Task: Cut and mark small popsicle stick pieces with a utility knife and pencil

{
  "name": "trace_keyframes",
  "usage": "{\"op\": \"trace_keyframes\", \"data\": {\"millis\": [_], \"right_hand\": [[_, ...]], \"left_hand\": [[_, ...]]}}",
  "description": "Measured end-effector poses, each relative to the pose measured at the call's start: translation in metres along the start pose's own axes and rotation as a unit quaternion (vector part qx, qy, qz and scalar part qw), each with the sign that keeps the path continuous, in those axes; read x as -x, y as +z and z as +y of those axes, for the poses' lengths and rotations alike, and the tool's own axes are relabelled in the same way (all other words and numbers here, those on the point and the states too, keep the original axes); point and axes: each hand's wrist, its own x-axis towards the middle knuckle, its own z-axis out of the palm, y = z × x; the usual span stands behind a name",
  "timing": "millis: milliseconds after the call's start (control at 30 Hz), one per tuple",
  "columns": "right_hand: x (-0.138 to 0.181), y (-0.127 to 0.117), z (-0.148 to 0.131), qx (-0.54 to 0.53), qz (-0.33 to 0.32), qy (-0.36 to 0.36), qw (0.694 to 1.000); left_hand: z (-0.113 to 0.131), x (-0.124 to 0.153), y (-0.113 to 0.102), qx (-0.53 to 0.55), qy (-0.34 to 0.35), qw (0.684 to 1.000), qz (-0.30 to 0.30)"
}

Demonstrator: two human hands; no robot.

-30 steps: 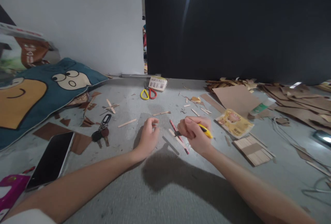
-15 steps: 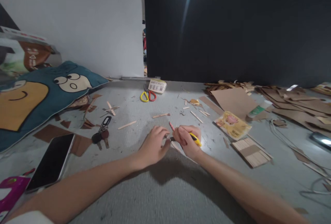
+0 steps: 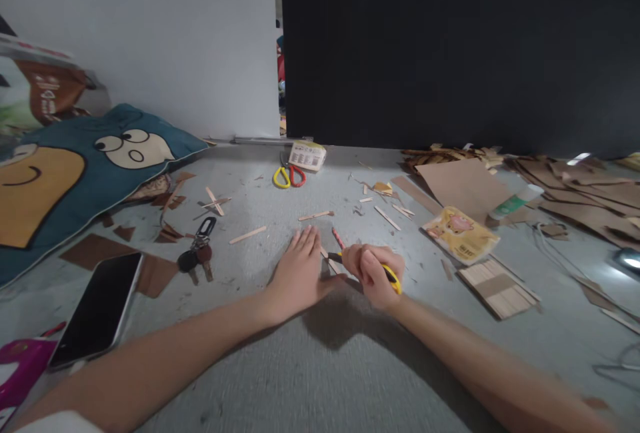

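Note:
My left hand (image 3: pixel 299 270) lies flat on the grey tabletop, fingers stretched forward and thumb out to the right. Beside its fingers is a thin wooden craft stick (image 3: pixel 330 262), partly hidden by the hands. My right hand (image 3: pixel 374 274) is closed around a yellow and black utility knife (image 3: pixel 393 279). The dark front end of the knife points left, over the craft stick and close to my left hand. Just beyond my right fist a thin red-and-white striped stick (image 3: pixel 338 238) shows; its lower end is hidden.
Loose craft sticks (image 3: pixel 316 216) and scraps lie ahead. Scissors (image 3: pixel 289 176) are near the back. Keys (image 3: pixel 196 263), a phone (image 3: pixel 97 310) and a cushion (image 3: pixel 120 166) sit left. Right are a bundle of craft sticks (image 3: pixel 499 288), a yellow packet (image 3: pixel 461 234), a glue stick (image 3: pixel 515 202) and cardboard (image 3: pixel 455 183).
My left hand has flattened from a curled pose, its fingers now straight on the table. My right hand with the utility knife has shifted slightly right. The view has moved a little.

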Motion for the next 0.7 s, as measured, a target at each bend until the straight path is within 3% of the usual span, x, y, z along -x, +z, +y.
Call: {"op": "trace_keyframes", "data": {"millis": [167, 333, 400, 533, 700], "right_hand": [[-0.01, -0.008, -0.012, 0.063, -0.056, 0.034, 0.996], [-0.027, -0.022, -0.031, 0.224, -0.107, 0.092, 0.964], [-0.028, -0.03, -0.033, 0.275, -0.127, 0.077, 0.95], [-0.02, -0.043, -0.029, 0.279, -0.178, 0.056, 0.942], [-0.008, -0.04, -0.015, 0.309, -0.164, 0.025, 0.937]], "left_hand": [[-0.01, -0.007, -0.007, -0.01, 0.011, 0.999, -0.035], [-0.01, -0.009, 0.0, -0.001, 0.004, 1.0, -0.02], [-0.01, -0.008, 0.004, 0.001, -0.003, 1.0, -0.021], [-0.01, -0.007, 0.006, 0.004, -0.012, 1.0, -0.024], [-0.009, -0.006, 0.001, 0.006, 0.006, 1.0, -0.025]]}}
